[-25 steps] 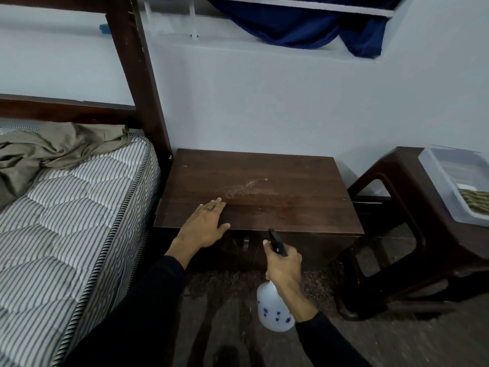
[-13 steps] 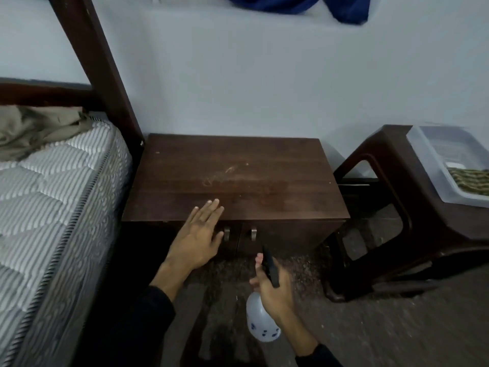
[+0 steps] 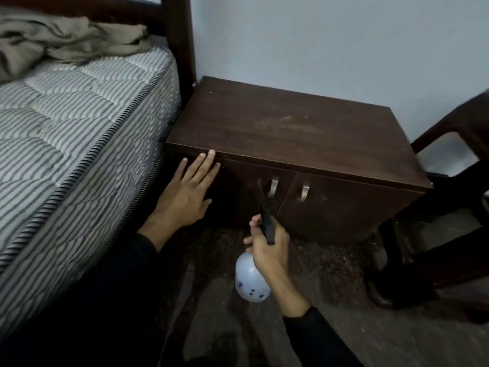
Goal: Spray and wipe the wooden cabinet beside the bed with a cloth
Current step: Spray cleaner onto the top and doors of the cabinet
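The dark wooden cabinet [image 3: 291,131] stands against the wall beside the bed, with a pale dusty smear on its top and two doors with metal handles [image 3: 274,187]. My left hand [image 3: 189,192] lies flat with fingers spread against the left door, fingertips at the top's front edge. My right hand [image 3: 268,247] grips a white spray bottle [image 3: 250,283] with blue marks, its black nozzle pointing up toward the doors. No cloth is in view.
A striped mattress [image 3: 66,133] with a crumpled beige sheet [image 3: 68,41] fills the left, with a dark bedpost [image 3: 180,35] behind it. A dark wooden stool [image 3: 449,234] stands close on the cabinet's right. The floor in front is dark and speckled.
My left hand slid off the cabinet top down onto the left door front. My view dropped and turned, so the cabinet front shows. The right hand keeps the bottle low in front.
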Available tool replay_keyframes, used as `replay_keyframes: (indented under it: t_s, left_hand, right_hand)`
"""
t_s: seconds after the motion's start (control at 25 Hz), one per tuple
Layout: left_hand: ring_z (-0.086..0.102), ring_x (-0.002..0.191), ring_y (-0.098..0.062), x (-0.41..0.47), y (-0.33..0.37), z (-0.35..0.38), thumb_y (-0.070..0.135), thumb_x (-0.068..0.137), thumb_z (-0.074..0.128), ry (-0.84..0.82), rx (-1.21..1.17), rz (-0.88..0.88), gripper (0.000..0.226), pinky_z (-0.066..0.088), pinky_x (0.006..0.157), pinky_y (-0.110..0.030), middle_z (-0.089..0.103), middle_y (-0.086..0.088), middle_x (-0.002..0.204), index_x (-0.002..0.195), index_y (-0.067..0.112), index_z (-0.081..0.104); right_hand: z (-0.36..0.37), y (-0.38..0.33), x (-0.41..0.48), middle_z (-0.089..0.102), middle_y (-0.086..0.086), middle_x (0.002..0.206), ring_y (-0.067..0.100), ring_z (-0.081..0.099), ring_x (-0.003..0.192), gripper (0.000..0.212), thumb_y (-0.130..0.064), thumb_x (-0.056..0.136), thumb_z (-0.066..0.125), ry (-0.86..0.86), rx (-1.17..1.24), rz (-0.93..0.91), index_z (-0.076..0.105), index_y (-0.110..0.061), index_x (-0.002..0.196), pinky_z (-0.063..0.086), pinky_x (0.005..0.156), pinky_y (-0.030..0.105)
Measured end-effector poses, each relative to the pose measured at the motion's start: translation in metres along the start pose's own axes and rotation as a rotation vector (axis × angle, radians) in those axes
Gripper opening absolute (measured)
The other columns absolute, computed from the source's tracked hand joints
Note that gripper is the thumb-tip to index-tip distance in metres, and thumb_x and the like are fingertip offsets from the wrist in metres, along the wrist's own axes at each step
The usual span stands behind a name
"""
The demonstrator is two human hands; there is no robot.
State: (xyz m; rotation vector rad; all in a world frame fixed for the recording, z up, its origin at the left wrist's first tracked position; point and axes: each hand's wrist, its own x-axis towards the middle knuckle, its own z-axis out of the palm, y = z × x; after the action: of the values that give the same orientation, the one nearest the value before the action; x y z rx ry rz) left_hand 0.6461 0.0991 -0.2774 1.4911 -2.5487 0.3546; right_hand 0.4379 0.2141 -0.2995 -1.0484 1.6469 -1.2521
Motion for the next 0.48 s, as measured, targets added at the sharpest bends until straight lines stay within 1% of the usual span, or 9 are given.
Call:
replay_keyframes:
  t_s: [0.04, 0.12, 0.2, 0.28, 0.32, 0.36, 0.44, 0.48]
  left_hand:
    - [0.004, 0.155, -0.023, 0.0, -0.008, 0.001, 0.037, 0.082, 0.069, 0.016, 0.035, 0.005, 0.099, 0.009, 0.125, -0.049, -0.01, -0.004, 0.168, 0.16, 0.015, 0.011]
    - [0.007, 0.155, -0.024, -0.004, -0.024, -0.004, 0.031, 0.081, 0.07, 0.053, 0.016, -0.052, 0.103, 0.011, 0.125, -0.048, -0.008, -0.001, 0.167, 0.16, 0.017, 0.007]
    - [0.009, 0.155, -0.022, -0.002, -0.04, -0.015, 0.022, 0.082, 0.069, 0.028, -0.019, -0.108, 0.101, 0.008, 0.124, -0.045, -0.001, 0.002, 0.169, 0.161, 0.02, 0.006]
    - [0.008, 0.155, -0.017, -0.001, -0.055, -0.027, 0.011, 0.085, 0.062, -0.03, -0.046, -0.088, 0.095, 0.005, 0.123, -0.04, 0.005, 0.005, 0.169, 0.16, 0.026, 0.005]
    - [0.009, 0.154, -0.015, -0.001, -0.062, -0.033, 0.006, 0.086, 0.059, -0.051, -0.082, -0.082, 0.094, 0.006, 0.123, -0.038, 0.008, 0.006, 0.169, 0.16, 0.027, 0.006]
    - [0.01, 0.154, -0.014, 0.001, -0.067, -0.036, 0.001, 0.085, 0.057, -0.076, -0.131, -0.084, 0.093, 0.008, 0.123, -0.037, 0.011, 0.006, 0.169, 0.16, 0.026, 0.008]
    - [0.011, 0.154, -0.014, 0.004, -0.074, -0.042, -0.005, 0.084, 0.058, -0.111, -0.218, -0.104, 0.093, 0.011, 0.124, -0.037, 0.013, 0.003, 0.168, 0.16, 0.024, 0.013]
    - [0.011, 0.154, -0.014, 0.003, -0.076, -0.044, -0.007, 0.083, 0.059, -0.125, -0.246, -0.116, 0.094, 0.011, 0.124, -0.037, 0.012, 0.002, 0.168, 0.16, 0.023, 0.013]
  right_hand:
    - [0.006, -0.002, 0.001, 0.071, -0.009, 0.074, 0.013, 0.071, 0.059, 0.017, -0.029, 0.096, 0.063, -0.002, -0.012, -0.01, 0.068, -0.042, 0.086, 0.055, 0.052, 0.025]
    - [0.014, -0.009, -0.004, 0.066, -0.004, 0.062, 0.018, 0.07, 0.057, 0.012, -0.045, 0.093, 0.064, 0.01, -0.051, -0.034, 0.067, -0.044, 0.082, 0.058, 0.049, 0.036]
    - [0.019, -0.014, -0.014, 0.064, -0.002, 0.062, 0.026, 0.07, 0.06, 0.017, -0.058, 0.088, 0.063, 0.038, -0.092, -0.048, 0.065, -0.042, 0.081, 0.06, 0.053, 0.046]
    - [0.023, -0.017, -0.03, 0.065, 0.001, 0.066, 0.026, 0.07, 0.061, 0.029, -0.064, 0.086, 0.063, 0.056, -0.131, -0.044, 0.065, -0.036, 0.079, 0.061, 0.056, 0.049]
    - [0.025, -0.02, -0.038, 0.065, 0.0, 0.065, 0.023, 0.07, 0.06, 0.035, -0.067, 0.084, 0.063, 0.065, -0.154, -0.046, 0.065, -0.034, 0.075, 0.06, 0.055, 0.047]
    - [0.027, -0.02, -0.043, 0.064, -0.003, 0.061, 0.015, 0.068, 0.056, 0.04, -0.071, 0.082, 0.061, 0.084, -0.183, -0.048, 0.064, -0.033, 0.07, 0.059, 0.052, 0.042]
    - [0.033, -0.024, -0.052, 0.062, -0.014, 0.054, 0.003, 0.062, 0.049, 0.041, -0.076, 0.077, 0.055, 0.136, -0.234, -0.075, 0.063, -0.039, 0.062, 0.047, 0.046, 0.029]
    - [0.036, -0.027, -0.057, 0.061, -0.018, 0.054, 0.002, 0.061, 0.049, 0.04, -0.076, 0.076, 0.054, 0.145, -0.25, -0.08, 0.062, -0.04, 0.06, 0.043, 0.045, 0.026]
